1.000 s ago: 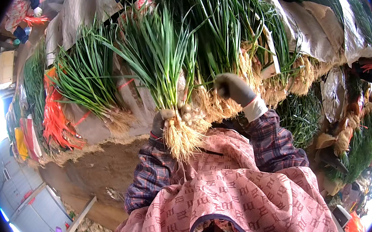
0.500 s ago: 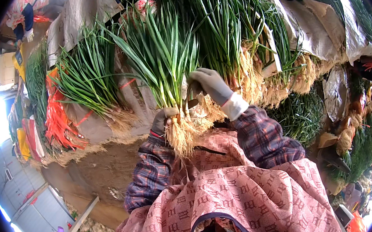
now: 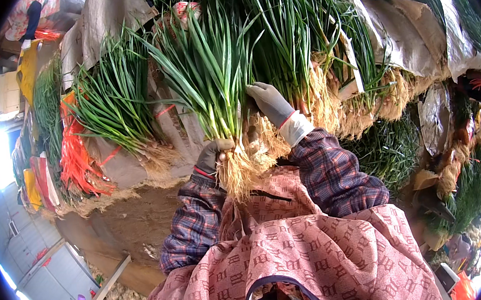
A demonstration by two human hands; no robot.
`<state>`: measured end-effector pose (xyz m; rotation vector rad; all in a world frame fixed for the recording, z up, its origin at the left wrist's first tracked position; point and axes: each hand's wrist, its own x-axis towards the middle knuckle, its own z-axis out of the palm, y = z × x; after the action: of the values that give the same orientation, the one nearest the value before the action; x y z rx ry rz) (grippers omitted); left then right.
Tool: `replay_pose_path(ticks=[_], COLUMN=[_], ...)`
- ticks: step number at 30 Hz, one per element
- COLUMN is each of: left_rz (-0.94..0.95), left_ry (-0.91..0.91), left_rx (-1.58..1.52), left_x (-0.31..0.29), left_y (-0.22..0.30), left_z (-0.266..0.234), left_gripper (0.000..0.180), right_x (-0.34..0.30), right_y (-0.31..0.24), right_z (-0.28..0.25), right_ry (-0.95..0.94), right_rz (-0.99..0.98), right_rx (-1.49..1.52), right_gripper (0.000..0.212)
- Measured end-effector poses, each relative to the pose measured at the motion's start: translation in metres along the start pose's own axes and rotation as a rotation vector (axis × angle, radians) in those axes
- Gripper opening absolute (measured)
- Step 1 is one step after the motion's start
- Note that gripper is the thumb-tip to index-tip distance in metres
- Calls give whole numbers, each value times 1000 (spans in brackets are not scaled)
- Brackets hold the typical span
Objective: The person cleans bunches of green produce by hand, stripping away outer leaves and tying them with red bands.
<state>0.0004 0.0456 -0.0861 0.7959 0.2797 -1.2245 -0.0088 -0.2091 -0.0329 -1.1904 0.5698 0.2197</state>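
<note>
Your gloved left hand (image 3: 215, 155) has its fingers clamped on the lower stems of a bunch of green onions (image 3: 214, 97), just above the pale roots (image 3: 236, 177). The bunch stands in front of you, leaves fanning up and away, roots hanging over your pink apron (image 3: 298, 249). Your gloved right hand (image 3: 272, 104) is at the right side of the same bunch, its fingers together and pointing in toward the stems; whether they grip anything you cannot tell from here — the tips are partly hidden. To the left, another bunch (image 3: 115, 99) lies slanted on the grey-brown covering (image 3: 131, 170), with orange-red strips (image 3: 79, 149) hanging beyond it. To the right of the held bunch, more onions (image 3: 283, 46) lie in a row, their roots toward you, and pale sheets (image 3: 401, 33) cover part of the pile further right.
</note>
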Motion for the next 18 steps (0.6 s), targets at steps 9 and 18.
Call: replay_pose_path(ticks=[9, 18], left_rz=[104, 53], left_ry=[-106, 7], left_rx=[-148, -144], left_x=[14, 5], left_y=[8, 16], left_z=[59, 71], left_gripper=[42, 41], right_x=[1, 14], right_y=[29, 8], right_z=[-36, -25], right_ry=[-219, -148], right_rz=[66, 162], right_rx=[-181, -66], right_gripper=[25, 23])
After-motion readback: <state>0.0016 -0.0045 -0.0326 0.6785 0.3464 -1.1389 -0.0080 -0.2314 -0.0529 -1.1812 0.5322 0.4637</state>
